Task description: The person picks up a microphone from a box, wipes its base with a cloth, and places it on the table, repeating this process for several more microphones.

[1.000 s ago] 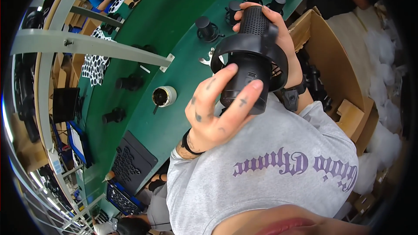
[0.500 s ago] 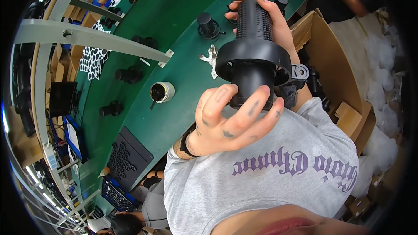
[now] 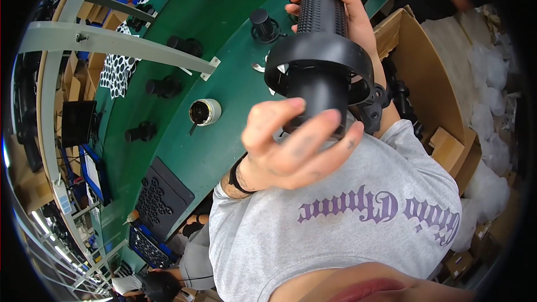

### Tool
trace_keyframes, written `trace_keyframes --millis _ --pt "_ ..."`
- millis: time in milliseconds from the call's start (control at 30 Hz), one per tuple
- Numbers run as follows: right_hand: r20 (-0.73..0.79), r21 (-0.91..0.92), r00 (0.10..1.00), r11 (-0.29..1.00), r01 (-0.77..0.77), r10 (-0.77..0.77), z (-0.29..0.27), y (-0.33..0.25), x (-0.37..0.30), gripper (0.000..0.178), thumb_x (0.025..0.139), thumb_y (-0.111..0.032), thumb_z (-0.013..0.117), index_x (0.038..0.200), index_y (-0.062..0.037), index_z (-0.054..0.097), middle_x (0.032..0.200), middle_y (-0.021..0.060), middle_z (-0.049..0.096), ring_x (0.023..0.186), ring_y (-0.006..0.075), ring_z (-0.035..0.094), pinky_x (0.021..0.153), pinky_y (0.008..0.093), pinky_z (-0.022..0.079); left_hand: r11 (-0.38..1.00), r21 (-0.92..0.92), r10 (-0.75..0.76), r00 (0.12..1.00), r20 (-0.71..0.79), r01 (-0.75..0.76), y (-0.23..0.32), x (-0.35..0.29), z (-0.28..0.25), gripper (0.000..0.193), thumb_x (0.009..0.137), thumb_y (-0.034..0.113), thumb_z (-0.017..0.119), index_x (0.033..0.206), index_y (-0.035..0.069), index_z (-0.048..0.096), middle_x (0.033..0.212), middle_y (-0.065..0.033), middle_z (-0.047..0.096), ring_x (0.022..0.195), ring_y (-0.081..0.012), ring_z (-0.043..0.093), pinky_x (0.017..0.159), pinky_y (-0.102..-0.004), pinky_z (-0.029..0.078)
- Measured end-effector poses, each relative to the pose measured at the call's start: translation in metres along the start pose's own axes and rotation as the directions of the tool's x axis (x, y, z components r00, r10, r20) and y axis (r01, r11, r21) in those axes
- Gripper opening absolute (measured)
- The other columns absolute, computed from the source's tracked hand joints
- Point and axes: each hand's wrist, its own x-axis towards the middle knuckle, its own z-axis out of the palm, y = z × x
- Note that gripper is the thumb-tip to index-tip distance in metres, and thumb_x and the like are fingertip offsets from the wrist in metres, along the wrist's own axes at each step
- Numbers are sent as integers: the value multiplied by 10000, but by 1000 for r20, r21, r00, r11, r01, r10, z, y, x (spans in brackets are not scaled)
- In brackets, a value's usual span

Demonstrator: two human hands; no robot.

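Note:
In front of my chest I hold a black microphone [image 3: 320,92] with a textured grille end and a smooth lower body, a wide ring around its middle. My right hand [image 3: 362,19] wraps the grille end from behind, thumb on one side and fingertips on the other. My left hand [image 3: 291,148], slightly blurred, has its fingers curled at the smooth lower end; its thumb is hidden. A black bracket [image 3: 373,109] juts from the ring's right side. Behind the ring, a white stained piece [image 3: 274,86] on the green bench [image 3: 235,98] is mostly covered.
A white jar [image 3: 205,112] of dark paste with a stick stands left of my hands. More black microphones [image 3: 262,25] stand along the bench. At right is an open carton [image 3: 433,72] with black parts. A grey frame post [image 3: 123,45] crosses the left side. Other people work nearby.
The microphone has shifted a little up and left, and its ring has turned, covering more of the white piece. Both my hands moved slightly with it and still hold it.

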Motion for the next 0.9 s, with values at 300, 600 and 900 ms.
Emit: trace_keyframes --millis 300,600,900 --pt "-104 -67 988 992 110 -117 21 -6 3 417 910 -329 426 1122 19 519 972 150 606 925 279 618 831 365 513 980 -75 -192 978 -81 186 -7 -19 -2 429 541 59 791 862 332 710 1028 -79 343 897 -236 448 702 -313 452" --pt "358 -594 931 786 172 67 -6 77 25 363 932 -292 468 1129 9 512 982 115 599 870 197 632 795 322 507 -803 -344 -253 245 936 486 -24 -146 -33 724 827 475 619 1304 -4 358 1142 -200 539 985 -274 577 762 -397 559" --pt "-89 -991 982 84 -104 164 -141 197 15 283 840 -263 584 969 -24 664 886 168 652 846 343 617 735 397 489 -468 -840 -884 -155 441 276 -16 -215 -74 610 936 541 396 1282 39 415 1048 -84 560 961 -183 556 616 -273 518"
